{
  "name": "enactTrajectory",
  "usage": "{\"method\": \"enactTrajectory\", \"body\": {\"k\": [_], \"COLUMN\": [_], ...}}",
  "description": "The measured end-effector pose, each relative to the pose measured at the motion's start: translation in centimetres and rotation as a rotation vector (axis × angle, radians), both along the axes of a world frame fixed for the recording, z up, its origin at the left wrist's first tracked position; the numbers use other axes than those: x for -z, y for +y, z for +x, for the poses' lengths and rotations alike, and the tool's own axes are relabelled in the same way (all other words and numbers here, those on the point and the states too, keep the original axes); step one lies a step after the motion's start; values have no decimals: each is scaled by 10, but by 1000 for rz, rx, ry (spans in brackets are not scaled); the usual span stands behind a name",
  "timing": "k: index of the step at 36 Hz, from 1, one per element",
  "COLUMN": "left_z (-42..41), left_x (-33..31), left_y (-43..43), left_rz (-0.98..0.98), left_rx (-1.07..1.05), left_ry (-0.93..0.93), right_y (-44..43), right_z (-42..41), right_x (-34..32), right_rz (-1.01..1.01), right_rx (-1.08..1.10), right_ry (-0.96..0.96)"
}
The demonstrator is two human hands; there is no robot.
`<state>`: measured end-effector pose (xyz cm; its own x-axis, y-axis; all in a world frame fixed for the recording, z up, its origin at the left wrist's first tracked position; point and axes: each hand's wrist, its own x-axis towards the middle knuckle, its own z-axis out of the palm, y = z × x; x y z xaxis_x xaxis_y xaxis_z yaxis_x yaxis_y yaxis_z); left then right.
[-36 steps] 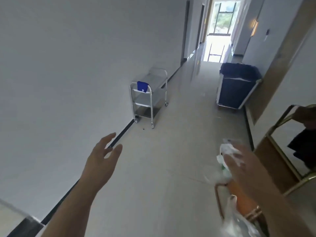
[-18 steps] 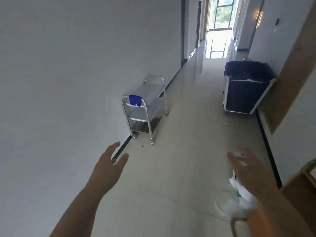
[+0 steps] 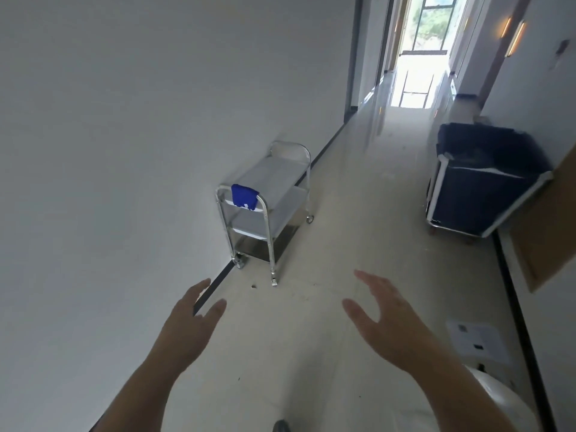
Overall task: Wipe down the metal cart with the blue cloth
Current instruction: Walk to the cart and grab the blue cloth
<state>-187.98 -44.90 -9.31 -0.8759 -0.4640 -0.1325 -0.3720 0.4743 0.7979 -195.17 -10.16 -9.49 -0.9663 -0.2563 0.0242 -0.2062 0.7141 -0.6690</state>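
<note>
A metal cart (image 3: 271, 210) on wheels, with shelves, stands against the left wall of a corridor a few steps ahead. A blue cloth (image 3: 244, 197) hangs folded over its near handle bar. My left hand (image 3: 187, 325) is raised in front of me, fingers apart, holding nothing, below and left of the cart. My right hand (image 3: 386, 319) is also raised and spread, empty, to the right of the cart's near end. Neither hand touches the cart or the cloth.
A dark blue laundry bin (image 3: 480, 185) on a wheeled frame stands by the right wall. A white rounded object (image 3: 498, 400) and a white sheet with markings (image 3: 477, 341) sit at the lower right. The pale floor runs ahead to a bright window (image 3: 433, 23).
The view has come closer to the cart, which looks larger now. My right hand has swung left, away from the white bag it was near. The bag is out of view.
</note>
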Motion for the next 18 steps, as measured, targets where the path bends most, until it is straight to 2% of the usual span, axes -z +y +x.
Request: {"method": "enactTrajectory", "body": {"k": [6,13,18], "left_z": [-152,-302,-387], "left_x": [2,-36,-26], "left_y": [-37,-17,-11], "left_rz": [13,56,60], "left_rx": [44,230,309], "left_ry": [90,250,231], "right_y": [-11,3,18], "right_z": [-121,-231,-300], "right_x": [-13,-46,-38], "right_rz": [6,-42,-122], "right_rx": [106,295,407], "right_ry": [51,111,84]}}
